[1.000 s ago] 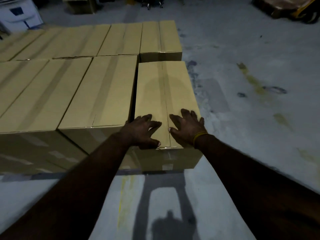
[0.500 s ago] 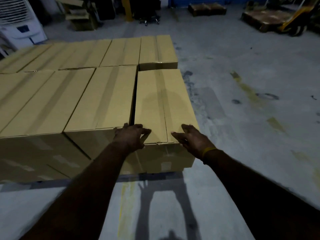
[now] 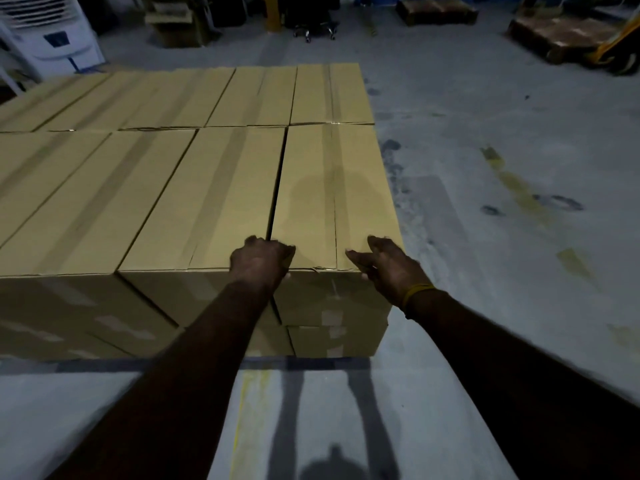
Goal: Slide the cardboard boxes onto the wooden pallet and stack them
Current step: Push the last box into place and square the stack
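The grey concrete floor (image 3: 502,140) is dimly lit, with yellowish stains (image 3: 519,188) at 3 o'clock and dark scuffs beside them. A white air cooler (image 3: 52,36) stands at 10 o'clock. Wooden pallets (image 3: 436,10) lie at 1 o'clock (a yellow pallet jack (image 3: 620,50) beside the nearer one). An office chair base (image 3: 315,29) sits at 12 o'clock.

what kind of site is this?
Most likely a warehouse or loading area: rows of identical taped cardboard boxes stacked in layers, a bare stained concrete floor, and spare wooden pallets beside what looks like a yellow pallet jack at the back.
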`<state>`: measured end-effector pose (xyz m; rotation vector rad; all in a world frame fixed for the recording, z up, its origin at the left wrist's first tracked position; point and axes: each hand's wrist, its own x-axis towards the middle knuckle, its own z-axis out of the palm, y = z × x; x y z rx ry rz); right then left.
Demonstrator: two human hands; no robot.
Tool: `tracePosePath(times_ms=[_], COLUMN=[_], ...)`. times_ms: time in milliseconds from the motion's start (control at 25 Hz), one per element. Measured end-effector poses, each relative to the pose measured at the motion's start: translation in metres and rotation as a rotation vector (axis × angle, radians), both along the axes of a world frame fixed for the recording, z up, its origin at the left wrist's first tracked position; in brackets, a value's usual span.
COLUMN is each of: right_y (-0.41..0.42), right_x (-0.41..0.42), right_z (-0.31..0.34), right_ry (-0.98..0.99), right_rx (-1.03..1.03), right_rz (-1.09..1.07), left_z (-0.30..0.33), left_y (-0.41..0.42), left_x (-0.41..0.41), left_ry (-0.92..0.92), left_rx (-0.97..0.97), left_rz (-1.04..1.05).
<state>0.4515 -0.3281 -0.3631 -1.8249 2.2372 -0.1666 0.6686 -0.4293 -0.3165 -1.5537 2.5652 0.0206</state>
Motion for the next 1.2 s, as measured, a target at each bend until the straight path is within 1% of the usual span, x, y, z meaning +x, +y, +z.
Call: tracePosePath(times_ms=[120,200,320,480,560,640,720,840,920,1000,1200], right_y=[-0.004,-0.003,0.004,0.007,0.001,-0.013,-0.033,-0.061,-0.072,-0.077,-0.076], right_x=[-0.004,-0.004,0.001,0.019,0.036,0.058,0.084,0.121,0.134,0.14,0.148], right_z=[-0.004,-0.006,-0.007,-0.003,0.0,0.003,0.005,0.006,0.004,0.001,0.0], right_ry=[-0.006,-0.028,-0.021,0.036,0.042,-0.025,-0.077,-0.083,-0.024,0.012,-0.012], right_rx=[-0.006,-0.023,-0.039,-0.092,-0.132,-0.151,-0.159,-0.116,-0.088,-0.117,-0.128], right_rz=[0.019,0.015,-0.018,-0.074,0.0,0.102,0.186,0.239,0.226,0.175,0.111], left_z=[0.001,0.001,-0.002,-0.015,-0.017,-0.016,-0.014,-0.013,-0.012,-0.011,-0.014], left_y=[-0.009,-0.009,-0.001,-0.003,-0.011,-0.018,-0.026,-0.037,-0.044,-0.047,-0.044], left_x=[-0.003,-0.003,0.003,0.029,0.045,0.058,0.072,0.095,0.105,0.107,0.107], left_ry=[0.019,0.0,0.001,0.029,0.056,0.063,0.054,-0.007,-0.034,-0.03,0.027], left_rx=[0.075,0.073,0.044,-0.011,-0.018,-0.007,-0.004,-0.021,-0.061,-0.078,-0.068], left_rz=[0.044,0.046,-0.017,-0.152,-0.21,-0.23,-0.165,-0.098,-0.127,-0.155,-0.185])
